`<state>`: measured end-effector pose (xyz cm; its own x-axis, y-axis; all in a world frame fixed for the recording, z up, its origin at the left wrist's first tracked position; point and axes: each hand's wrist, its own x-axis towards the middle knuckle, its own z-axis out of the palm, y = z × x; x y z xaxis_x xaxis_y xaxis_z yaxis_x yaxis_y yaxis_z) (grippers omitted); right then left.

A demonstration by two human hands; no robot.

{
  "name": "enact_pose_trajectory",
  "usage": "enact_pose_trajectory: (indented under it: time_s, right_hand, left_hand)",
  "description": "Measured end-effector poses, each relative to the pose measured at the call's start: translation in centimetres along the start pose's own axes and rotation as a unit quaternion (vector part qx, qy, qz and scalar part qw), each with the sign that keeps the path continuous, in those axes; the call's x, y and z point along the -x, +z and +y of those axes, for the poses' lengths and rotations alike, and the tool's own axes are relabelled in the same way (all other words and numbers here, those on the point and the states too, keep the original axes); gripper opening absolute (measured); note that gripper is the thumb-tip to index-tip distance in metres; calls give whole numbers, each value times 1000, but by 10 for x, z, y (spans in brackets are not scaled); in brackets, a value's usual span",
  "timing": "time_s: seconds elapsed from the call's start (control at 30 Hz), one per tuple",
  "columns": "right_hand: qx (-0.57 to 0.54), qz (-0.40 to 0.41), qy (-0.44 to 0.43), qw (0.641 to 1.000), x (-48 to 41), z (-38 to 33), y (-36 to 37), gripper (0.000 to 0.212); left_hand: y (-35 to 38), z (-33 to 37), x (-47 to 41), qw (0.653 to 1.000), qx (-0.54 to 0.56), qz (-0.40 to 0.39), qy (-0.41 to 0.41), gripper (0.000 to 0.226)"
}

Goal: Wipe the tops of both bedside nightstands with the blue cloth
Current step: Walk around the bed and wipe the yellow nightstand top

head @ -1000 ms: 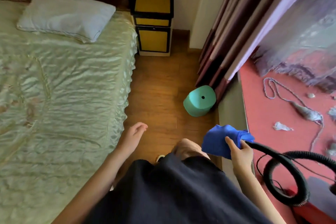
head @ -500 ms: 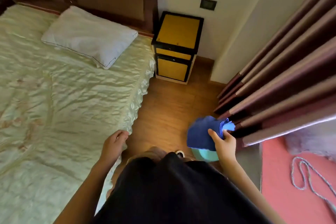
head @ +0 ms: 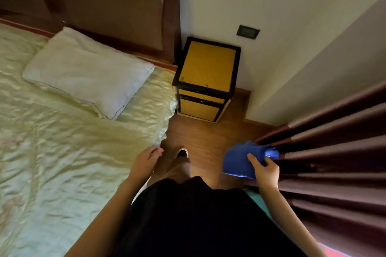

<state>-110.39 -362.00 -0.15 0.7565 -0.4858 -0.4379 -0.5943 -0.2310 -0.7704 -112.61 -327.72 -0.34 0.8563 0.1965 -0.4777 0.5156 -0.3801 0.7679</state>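
Note:
A yellow nightstand (head: 207, 64) with black edging stands against the wall, right of the bed's headboard, its top bare. My right hand (head: 265, 170) grips a crumpled blue cloth (head: 241, 159) at waist height, well short of the nightstand and near the curtain. My left hand (head: 147, 159) hangs by the bed's edge with its fingers loosely curled around nothing. Only this one nightstand is in view.
The bed (head: 62, 152) with a pale green cover and a white pillow (head: 87, 71) fills the left. Dark pleated curtains (head: 334, 152) hang on the right. A strip of wooden floor (head: 204, 137) runs between them to the nightstand. A wall socket (head: 248, 31) sits above it.
I have walked forward along the floor strip; the nightstand is now closer and larger. The green stool and red window ledge have dropped out of view. The cloth stays in my right hand.

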Motion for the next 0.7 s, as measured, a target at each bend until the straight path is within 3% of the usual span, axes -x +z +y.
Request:
enact_pose_trajectory:
  time_s: [0.2, 0.3, 0.4, 0.57, 0.7]
  right_hand:
    - [-39, 19, 9, 999, -61, -85, 44, 15]
    - [-49, 16, -1, 999, -93, -128, 65, 21]
    - [-59, 7, -24, 998, -133, -163, 91, 13]
    - [-72, -40, -44, 996, -211, -193, 153, 5]
    - [-87, -81, -71, 990, -280, -191, 215, 11]
  left_hand:
    - [-35, 73, -124, 995, -57, -61, 58, 20]
    - [-45, 107, -179, 992, -69, -53, 90, 19]
    - [-44, 129, -233, 993, -64, -47, 90, 20]
    - [-24, 129, -343, 991, -94, -24, 95, 38]
    - [8, 99, -430, 990, -109, 6, 85, 49]
